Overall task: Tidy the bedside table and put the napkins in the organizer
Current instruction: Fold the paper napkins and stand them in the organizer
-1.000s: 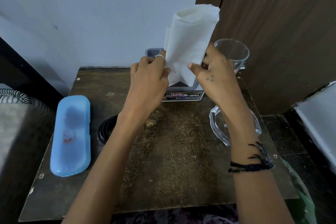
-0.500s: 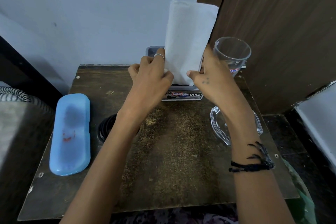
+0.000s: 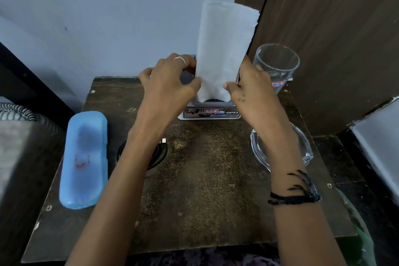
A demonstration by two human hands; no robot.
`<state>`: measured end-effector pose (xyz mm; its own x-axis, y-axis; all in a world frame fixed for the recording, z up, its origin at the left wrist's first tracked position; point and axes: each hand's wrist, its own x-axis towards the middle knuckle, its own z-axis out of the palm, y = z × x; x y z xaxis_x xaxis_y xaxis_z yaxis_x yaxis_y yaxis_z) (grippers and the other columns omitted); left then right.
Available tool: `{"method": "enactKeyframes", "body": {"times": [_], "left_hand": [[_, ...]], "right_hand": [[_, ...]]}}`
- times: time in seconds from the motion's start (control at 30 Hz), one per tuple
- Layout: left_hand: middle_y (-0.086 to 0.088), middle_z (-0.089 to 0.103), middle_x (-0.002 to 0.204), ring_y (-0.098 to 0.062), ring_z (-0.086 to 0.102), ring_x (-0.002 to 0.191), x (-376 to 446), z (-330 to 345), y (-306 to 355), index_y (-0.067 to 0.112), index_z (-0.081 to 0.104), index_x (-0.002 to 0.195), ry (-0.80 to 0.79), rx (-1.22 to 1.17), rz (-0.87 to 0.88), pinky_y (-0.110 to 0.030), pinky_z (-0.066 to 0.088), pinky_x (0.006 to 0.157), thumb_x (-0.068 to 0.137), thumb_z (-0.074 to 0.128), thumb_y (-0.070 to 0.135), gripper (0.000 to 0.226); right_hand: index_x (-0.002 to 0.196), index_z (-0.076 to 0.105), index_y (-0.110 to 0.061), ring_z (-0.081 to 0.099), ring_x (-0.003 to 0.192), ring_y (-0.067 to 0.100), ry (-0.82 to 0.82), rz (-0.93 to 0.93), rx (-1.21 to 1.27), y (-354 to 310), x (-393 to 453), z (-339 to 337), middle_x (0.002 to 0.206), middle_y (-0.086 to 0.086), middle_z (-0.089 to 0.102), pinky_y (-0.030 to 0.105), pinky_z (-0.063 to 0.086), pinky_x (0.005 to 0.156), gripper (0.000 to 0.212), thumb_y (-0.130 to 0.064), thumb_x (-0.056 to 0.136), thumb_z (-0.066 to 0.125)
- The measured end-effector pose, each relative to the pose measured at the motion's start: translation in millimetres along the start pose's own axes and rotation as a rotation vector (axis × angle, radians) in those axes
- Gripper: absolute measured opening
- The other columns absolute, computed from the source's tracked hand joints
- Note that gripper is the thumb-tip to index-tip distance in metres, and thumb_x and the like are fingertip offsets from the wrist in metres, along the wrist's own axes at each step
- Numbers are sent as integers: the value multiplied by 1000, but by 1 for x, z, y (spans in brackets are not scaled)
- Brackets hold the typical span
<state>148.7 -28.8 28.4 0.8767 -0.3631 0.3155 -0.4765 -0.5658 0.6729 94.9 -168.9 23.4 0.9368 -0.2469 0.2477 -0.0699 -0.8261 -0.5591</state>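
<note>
- Much of the organizer [image 3: 212,112] is hidden behind the two hands and the paper; only its labelled front edge and a grey corner at the back show, at the far middle of the bedside table [image 3: 207,190].
- A dark round object [image 3: 158,153] under the left forearm is mostly covered and hard to identify.
- The folded white napkins [image 3: 224,49] stand upright, tall and narrow, lower end reaching into the organizer, top corner slightly splayed.
- The left hand [image 3: 170,88] pinches the napkins' left edge, thumb in front; a ring shows on one finger.
- The right hand [image 3: 250,88] clamps the right edge, thumb across the front.
- A clear glass [image 3: 278,67] stands just right of the napkins, partly behind the right hand; a glass dish [image 3: 302,149] lies under the right forearm; a blue case [image 3: 85,160] lies at the table's left.
</note>
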Motion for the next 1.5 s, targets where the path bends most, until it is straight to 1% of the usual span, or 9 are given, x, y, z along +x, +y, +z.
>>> {"method": "enactKeyframes", "body": {"times": [0.2, 0.37, 0.6, 0.8, 0.9, 1.03, 1.23, 1.33, 1.5], "left_hand": [[14, 57, 78, -15, 57, 94, 1, 5, -2, 25, 62, 81, 56, 61, 12, -36, 28, 90, 83, 65, 20, 6], [13, 55, 78, -13, 50, 88, -2, 10, -1, 19, 67, 87, 121, 182, 58, -27, 13, 77, 83, 65, 19, 5], [14, 56, 87, -12, 43, 100, 2, 5, 1, 26, 61, 97, -22, 159, -7, -31, 14, 84, 84, 56, 16, 17], [7, 41, 94, -15, 36, 90, 3, 14, 3, 25, 44, 100, -118, 209, -82, -33, 17, 82, 74, 55, 6, 34], [7, 33, 97, -17, 44, 96, -5, 28, 1, 17, 45, 119, -11, 270, -16, -31, 14, 76, 74, 55, 0, 50], [6, 37, 93, -18, 48, 91, -9, 31, 1, 17, 48, 111, 53, 279, 17, -30, 8, 65, 74, 58, 2, 41], [15, 58, 94, -11, 48, 102, 2, 6, 4, 28, 44, 100, -83, 9, -66, -37, 18, 88, 89, 56, 32, 16], [20, 55, 87, -9, 49, 100, 5, -4, 0, 29, 53, 97, -63, -2, -84, -42, 17, 103, 94, 49, 31, 5], [12, 54, 93, -18, 47, 111, 3, -1, -1, 27, 58, 94, -66, 60, -99, -46, 17, 104, 95, 47, 29, 11]], "right_hand": [[127, 43, -10, 53, 100, 29, 14, 2, 15, 0, 1, 1, 107, 14, 56, 41, 47, 84, 40, -1, 88, 52], [126, 45, -9, 51, 99, 28, 15, 6, -5, -1, 0, 1, 99, 9, 51, 32, 41, 78, 39, -2, 88, 53], [121, 49, -8, 53, 95, 26, 19, 33, 11, 0, 0, 0, 100, 9, 54, 28, 40, 74, 36, -6, 87, 58], [119, 51, -8, 46, 64, 0, 34, 69, 106, -2, 0, -8, 85, -1, 51, 1, 35, 57, 35, -4, 85, 60], [118, 52, -5, 46, 65, 7, 39, 67, 90, -1, 1, -8, 87, 1, 51, 11, 35, 55, 34, -5, 85, 60], [118, 51, -5, 47, 81, 16, 49, 58, 63, 0, 1, -7, 91, 1, 49, 15, 28, 60, 35, -5, 85, 60], [112, 51, -16, 52, 67, 1, 82, 111, 264, -6, -1, -12, 84, -6, 56, 7, 40, 58, 33, -9, 83, 62], [105, 50, -19, 56, 73, 5, 124, 128, 326, -7, -2, -12, 86, -7, 60, 14, 45, 63, 24, -7, 86, 57], [115, 55, -16, 59, 79, 17, 156, 107, 234, -6, -1, -7, 97, 5, 66, 26, 47, 72, 30, -5, 87, 56]]}}
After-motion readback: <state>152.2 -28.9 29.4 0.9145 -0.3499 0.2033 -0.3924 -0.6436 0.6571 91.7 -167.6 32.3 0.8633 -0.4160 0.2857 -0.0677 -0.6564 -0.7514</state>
